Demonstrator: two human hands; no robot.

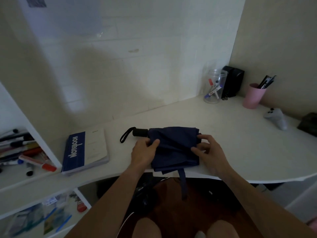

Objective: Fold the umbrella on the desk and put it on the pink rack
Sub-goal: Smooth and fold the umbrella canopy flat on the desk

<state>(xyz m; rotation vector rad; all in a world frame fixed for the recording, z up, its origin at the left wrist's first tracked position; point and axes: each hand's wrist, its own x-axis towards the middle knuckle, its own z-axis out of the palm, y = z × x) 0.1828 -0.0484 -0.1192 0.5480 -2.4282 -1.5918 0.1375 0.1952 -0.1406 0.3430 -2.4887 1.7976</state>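
Two bare hands work at the middle of the frame on a collapsed navy umbrella (173,145) lying on the smooth white counter (223,134). Its soft fabric is bunched in loose, flat folds, and its stubby black cylindrical handle (140,132) points left with a thin black wrist loop (126,135) curled beside it. A narrow fabric strap (182,182) hangs over the counter's near edge. The left hand (143,152) pinches the cloth near the handle, fingers closed on it. The right hand (208,150) has its fingers curled, gripping the fabric at the umbrella's right end. A blue-and-white notebook (85,152) lies flat at left; a pink cup (253,97) of pens stands at upper right.
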